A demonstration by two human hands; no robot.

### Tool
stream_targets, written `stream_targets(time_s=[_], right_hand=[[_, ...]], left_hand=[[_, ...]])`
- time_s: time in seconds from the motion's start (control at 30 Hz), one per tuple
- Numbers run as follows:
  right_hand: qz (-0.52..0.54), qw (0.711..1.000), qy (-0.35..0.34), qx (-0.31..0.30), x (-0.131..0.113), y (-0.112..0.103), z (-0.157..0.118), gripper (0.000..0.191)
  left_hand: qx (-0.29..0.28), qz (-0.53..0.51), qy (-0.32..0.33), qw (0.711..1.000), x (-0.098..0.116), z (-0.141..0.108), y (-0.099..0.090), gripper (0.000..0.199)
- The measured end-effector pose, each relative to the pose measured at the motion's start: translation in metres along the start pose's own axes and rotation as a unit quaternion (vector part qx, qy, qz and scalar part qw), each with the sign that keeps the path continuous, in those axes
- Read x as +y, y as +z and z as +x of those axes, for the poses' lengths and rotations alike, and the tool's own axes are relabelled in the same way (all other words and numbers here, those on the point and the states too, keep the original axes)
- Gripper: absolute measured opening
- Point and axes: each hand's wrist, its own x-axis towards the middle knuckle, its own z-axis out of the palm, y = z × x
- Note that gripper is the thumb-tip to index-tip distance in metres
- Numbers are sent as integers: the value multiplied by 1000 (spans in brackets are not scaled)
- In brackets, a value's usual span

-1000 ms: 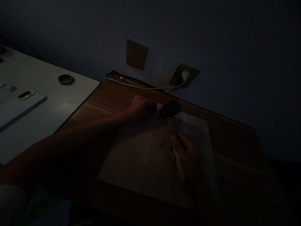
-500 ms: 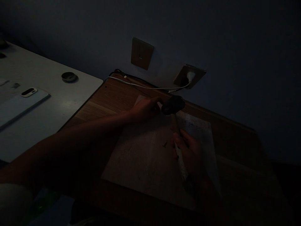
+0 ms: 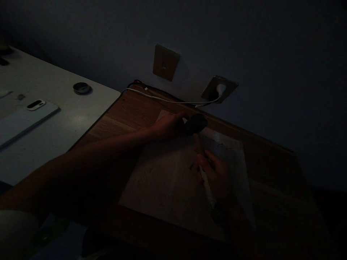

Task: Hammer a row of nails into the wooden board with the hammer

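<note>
The right hand (image 3: pixel 215 177) grips the hammer (image 3: pixel 199 144) — its head near the board's (image 3: pixel 159 180) far edge, slightly lower than before — beside the left hand (image 3: pixel 168 125), whose hold cannot be told in dim light.

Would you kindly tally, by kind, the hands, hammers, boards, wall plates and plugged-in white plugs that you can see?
Hands: 2
Hammer: 1
Board: 1
Wall plates: 2
White plug: 1
Total: 7
</note>
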Motion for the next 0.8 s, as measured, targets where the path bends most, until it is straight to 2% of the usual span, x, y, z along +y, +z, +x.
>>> stream_targets(time_s=[0.1, 0.17, 0.27, 0.33, 0.37, 0.53, 0.67, 0.73, 0.8], right_hand=[[18, 999, -12, 24, 3, -7, -5, 41], [27, 998, -16, 50, 6, -15, -9, 40], [52, 995, -4, 90, 10, -27, -15, 41], [66, 992, 7, 109, 13, -34, -18, 43], [71, 991, 10, 114, 15, -37, -19, 44], [62, 992, 9, 106, 24, -37, -20, 45], [41, 995, -2, 94, 30, -33, -23, 48], [35, 996, -6, 85, 31, -32, -25, 48], [28, 996, -9, 80, 32, -32, -27, 46]], left_hand=[[2, 80, 59, 995, 8, -3, -8, 39], [-17, 157, 149, 976, 24, -9, -13, 27], [-85, 220, 322, 917, 56, -24, -13, 23], [-100, 222, 404, 882, 75, -36, -8, 21], [-110, 222, 426, 870, 81, -43, -4, 19], [-135, 215, 411, 876, 90, -59, 13, 16], [-110, 206, 443, 866, 84, -53, 5, 13], [-82, 194, 406, 889, 73, -45, -5, 13], [-59, 158, 309, 936, 55, -37, -16, 15]])
